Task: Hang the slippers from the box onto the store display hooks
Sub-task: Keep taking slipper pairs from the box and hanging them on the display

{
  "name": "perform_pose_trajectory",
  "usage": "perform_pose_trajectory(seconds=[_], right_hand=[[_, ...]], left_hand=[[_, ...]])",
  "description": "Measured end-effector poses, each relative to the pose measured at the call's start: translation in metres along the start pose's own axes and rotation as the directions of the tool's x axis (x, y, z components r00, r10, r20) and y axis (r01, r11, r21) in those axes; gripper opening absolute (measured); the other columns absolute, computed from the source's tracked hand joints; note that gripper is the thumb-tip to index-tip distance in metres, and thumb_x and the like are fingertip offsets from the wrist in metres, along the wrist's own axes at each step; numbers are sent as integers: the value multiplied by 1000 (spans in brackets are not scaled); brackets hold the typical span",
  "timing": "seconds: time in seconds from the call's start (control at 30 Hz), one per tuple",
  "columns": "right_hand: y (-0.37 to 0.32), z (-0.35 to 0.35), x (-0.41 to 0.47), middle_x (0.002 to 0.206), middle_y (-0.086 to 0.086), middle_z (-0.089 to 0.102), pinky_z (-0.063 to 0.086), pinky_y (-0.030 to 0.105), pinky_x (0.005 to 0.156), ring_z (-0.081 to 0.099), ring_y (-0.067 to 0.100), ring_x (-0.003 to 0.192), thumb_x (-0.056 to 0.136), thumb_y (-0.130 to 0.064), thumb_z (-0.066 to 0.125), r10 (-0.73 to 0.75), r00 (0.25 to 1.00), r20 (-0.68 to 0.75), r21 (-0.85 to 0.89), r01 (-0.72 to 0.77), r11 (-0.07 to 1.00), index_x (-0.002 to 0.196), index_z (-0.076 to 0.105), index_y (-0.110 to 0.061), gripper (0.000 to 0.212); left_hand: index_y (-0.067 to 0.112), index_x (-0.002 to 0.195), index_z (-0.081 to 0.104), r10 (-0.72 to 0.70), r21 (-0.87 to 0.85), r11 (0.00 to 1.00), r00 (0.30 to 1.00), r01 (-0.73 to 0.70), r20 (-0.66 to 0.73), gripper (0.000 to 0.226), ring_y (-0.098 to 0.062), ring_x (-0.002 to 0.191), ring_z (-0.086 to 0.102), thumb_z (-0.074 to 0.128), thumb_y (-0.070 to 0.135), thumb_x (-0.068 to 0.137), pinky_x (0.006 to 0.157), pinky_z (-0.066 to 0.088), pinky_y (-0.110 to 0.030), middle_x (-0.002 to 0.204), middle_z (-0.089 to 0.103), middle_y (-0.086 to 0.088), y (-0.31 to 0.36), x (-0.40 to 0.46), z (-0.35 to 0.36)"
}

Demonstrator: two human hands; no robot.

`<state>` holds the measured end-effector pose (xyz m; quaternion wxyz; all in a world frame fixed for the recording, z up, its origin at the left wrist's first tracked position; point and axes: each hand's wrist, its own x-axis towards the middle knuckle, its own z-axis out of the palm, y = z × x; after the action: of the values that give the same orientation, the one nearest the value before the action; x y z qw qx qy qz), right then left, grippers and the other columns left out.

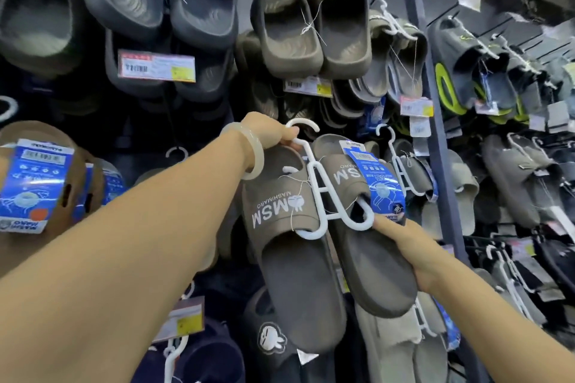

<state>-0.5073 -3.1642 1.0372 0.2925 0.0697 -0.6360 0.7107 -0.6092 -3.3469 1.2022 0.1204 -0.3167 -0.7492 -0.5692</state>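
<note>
Slippers (pixel 314 227) on white hanger (pixel 314 171), raised against display wall. Left hand (pixel 267 134) pinches hanger neck just below hook; right hand (pixel 413 255) grips right slipper's sole underneath. Risk: hook misses peg, pair slips off.

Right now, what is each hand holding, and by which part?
Left hand pinches the white plastic hanger just below its hook. Right hand grips the sole edge of the right-side brown MSM foam slipper hung on it.
</note>
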Motion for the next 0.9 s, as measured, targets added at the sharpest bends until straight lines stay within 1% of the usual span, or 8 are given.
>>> perform_pose_trajectory(seconds=[0.13, 0.3, 0.43, 0.5, 0.53, 0.63, 0.73, 0.9], right_hand=[[-11, 2, 29, 71, 6, 75, 56, 24, 54, 69, 17, 57, 60, -27, 73, -39, 999, 8, -3, 39, 999, 86, 72, -11, 30], [-20, -1, 66, 74, 9, 75, 55, 25, 53, 69, 20, 58, 59, -31, 73, -57, 998, 0, 4, 57, 998, 88, 73, -12, 35], [-24, 0, 88, 79, 12, 75, 55, 26, 57, 70, 22, 61, 61, -31, 75, -80, 996, -38, -10, 80, 997, 94, 73, -8, 40], [-23, 2, 96, 85, 13, 75, 55, 30, 64, 70, 23, 65, 61, -31, 76, -102, 993, -56, -11, 101, 995, 98, 72, -9, 43], [-23, 2, 99, 85, 13, 75, 55, 31, 67, 70, 23, 66, 61, -30, 76, -109, 992, -66, -7, 109, 994, 100, 72, -9, 44], [-20, 2, 108, 83, 11, 75, 55, 29, 64, 70, 22, 64, 66, -28, 76, -106, 991, -87, -19, 104, 994, 100, 71, -7, 40], [-14, 0, 109, 73, 10, 75, 54, 26, 56, 69, 20, 56, 68, -31, 75, -66, 991, -117, -74, 58, 996, 92, 71, -6, 35], [0, 1, 111, 79, 2, 76, 56, 23, 58, 71, 13, 65, 67, -34, 71, -70, 996, -62, -83, 65, 994, 96, 69, -16, 34]], left_hand=[[4, 74, 72, 83, -2, 997, 996, -83, 9, 18, -21, 83, 68, 70, 21, 79, 95, 51, -39, 64, 74, -2, 3, 28, 1], [4, 74, 70, 155, 47, 987, 987, -153, -37, 18, -18, 94, 68, 66, 19, 84, 96, 50, -33, 49, 67, 12, 20, 53, 6], [1, 79, 68, 205, -10, 978, 976, -206, -73, 17, -21, 88, 67, 65, 17, 85, 92, 52, -32, 63, 73, 0, 19, 77, 8], [-1, 88, 69, 252, -17, 967, 960, -256, -125, 18, -29, 93, 68, 68, 17, 82, 91, 53, -37, 85, 73, -14, 15, 88, 9], [1, 86, 69, 269, -19, 961, 952, -275, -142, 16, -31, 91, 68, 69, 16, 81, 85, 56, -35, 88, 71, -16, 14, 92, 10], [11, 73, 63, 256, 41, 967, 951, -253, -172, 14, -19, 68, 64, 66, 18, 84, 53, 55, -19, 65, 68, -3, 10, 99, 14], [1, 87, 69, 282, 202, 946, 951, -253, -131, 27, -25, 87, 67, 61, 26, 87, 83, 54, -30, 84, 73, -9, 0, 106, 21], [23, 93, 64, 395, 377, 870, 907, -318, -146, 47, -21, 89, 62, 52, 65, 76, 84, 50, -35, 94, 69, 0, -35, 79, 25]])
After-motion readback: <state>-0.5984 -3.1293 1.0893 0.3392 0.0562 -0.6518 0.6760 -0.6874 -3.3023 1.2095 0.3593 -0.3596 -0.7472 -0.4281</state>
